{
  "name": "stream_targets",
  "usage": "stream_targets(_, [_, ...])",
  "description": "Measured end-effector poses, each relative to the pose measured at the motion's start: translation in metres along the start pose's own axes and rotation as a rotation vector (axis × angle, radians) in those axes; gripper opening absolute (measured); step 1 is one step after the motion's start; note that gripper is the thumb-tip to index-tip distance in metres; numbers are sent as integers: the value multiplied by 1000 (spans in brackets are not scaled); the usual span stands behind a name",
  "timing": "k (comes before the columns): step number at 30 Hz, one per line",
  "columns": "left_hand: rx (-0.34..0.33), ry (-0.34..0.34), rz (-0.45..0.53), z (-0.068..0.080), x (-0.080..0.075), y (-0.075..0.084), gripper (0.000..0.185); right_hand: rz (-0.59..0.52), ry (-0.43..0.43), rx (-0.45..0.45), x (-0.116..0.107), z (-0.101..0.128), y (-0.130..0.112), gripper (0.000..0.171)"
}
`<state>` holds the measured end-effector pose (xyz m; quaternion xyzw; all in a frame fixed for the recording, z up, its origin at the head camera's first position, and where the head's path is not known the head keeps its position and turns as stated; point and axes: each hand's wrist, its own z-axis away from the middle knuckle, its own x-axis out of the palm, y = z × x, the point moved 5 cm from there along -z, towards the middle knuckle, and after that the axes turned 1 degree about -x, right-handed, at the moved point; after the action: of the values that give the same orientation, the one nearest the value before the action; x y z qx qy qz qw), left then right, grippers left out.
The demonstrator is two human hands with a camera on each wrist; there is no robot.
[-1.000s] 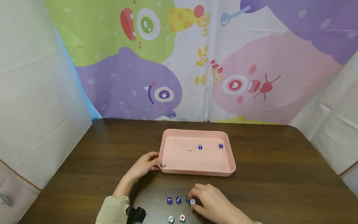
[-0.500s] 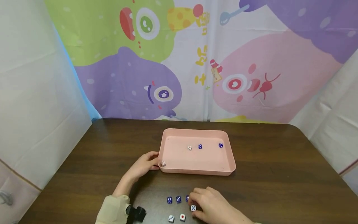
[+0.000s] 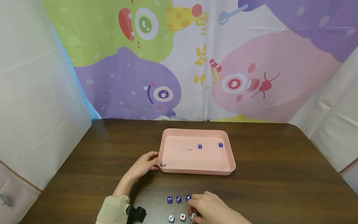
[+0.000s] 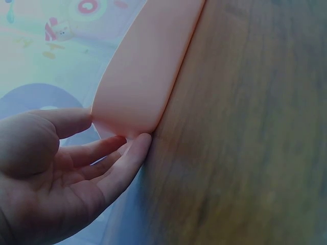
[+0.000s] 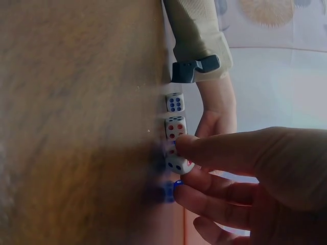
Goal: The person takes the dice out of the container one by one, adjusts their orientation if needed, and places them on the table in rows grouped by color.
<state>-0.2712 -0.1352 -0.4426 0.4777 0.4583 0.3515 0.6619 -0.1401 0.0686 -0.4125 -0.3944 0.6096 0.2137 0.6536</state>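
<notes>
Your right hand (image 3: 208, 208) pinches a small white die (image 5: 179, 164) betw. thumb & fingertips, low on the dark wood-grain table (image 3: 279, 174), right end of the near row: 3 white cubes there incl. the held one, 3 blue dice (image 3: 178, 199) in the row behind. Your left hand (image 3: 144, 165) has thumb & relaxed fingers against the corner of the smooth pink plastic tray (image 3: 232, 161), rounded rectangle. Inside: 2 white, 2 blue.

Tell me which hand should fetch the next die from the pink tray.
Probably the left. The left hand rests on the pink tray at its near-left corner, right beside a white die inside. The right hand is busy, its grip pinching another white die on the table.
</notes>
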Motion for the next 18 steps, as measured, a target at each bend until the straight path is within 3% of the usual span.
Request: stream_targets(18, [2, -4, 5, 0, 0, 0, 40, -13, 24, -8, 0, 1, 0, 13])
